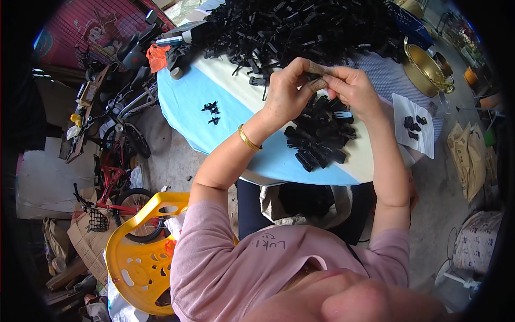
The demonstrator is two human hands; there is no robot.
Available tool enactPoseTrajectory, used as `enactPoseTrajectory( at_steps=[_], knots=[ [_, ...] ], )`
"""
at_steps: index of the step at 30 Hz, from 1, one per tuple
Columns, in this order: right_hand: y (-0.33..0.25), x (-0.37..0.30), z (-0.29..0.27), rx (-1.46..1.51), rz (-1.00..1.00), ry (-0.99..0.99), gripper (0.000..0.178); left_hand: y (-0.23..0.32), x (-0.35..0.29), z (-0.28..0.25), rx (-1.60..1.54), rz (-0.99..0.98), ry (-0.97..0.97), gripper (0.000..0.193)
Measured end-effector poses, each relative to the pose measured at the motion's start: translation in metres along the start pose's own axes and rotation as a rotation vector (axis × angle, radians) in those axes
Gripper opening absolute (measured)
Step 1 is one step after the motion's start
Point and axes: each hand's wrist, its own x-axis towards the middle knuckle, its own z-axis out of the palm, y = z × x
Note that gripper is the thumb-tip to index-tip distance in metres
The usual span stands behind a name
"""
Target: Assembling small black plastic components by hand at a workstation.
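Note:
My left hand (289,91) and my right hand (355,92) meet fingertip to fingertip above the table, both pinched closed. Whatever is between the fingers is too small or hidden to name. Brown tape wraps fingers of the left hand, and a gold bangle (248,138) circles that wrist. Just below the hands lies a small heap of black plastic pieces (322,134), one with a pale, shiny top. Beyond them, a much larger pile of similar black parts (300,32) covers the far side of the table (185,115).
Several tiny black pieces (213,111) lie on the left of the tabletop. On the right, a white sheet (424,144) bears dark bits beside a brass pot (416,64). An orange plastic bag (156,57) sits at the far left edge. A yellow chair (131,263) stands at my left.

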Motion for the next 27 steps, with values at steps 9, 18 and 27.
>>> enactPoseTrajectory(
  at_steps=[9, 18, 27],
  knots=[
    [0.006, 0.006, -0.036, 0.262, 0.021, 0.107, 0.015, 0.012, 0.002, -0.010, 0.118, -0.041, -0.472, 0.051],
    [0.022, 0.014, -0.009, -0.165, -0.137, 0.137, 0.015, -0.059, 0.010, -0.044, 1.019, -0.072, 0.009, 0.032],
    [0.029, 0.015, -0.007, -0.258, -0.293, 0.243, 0.013, -0.068, 0.014, -0.011, 0.730, -0.001, -0.080, 0.033]
  ],
)
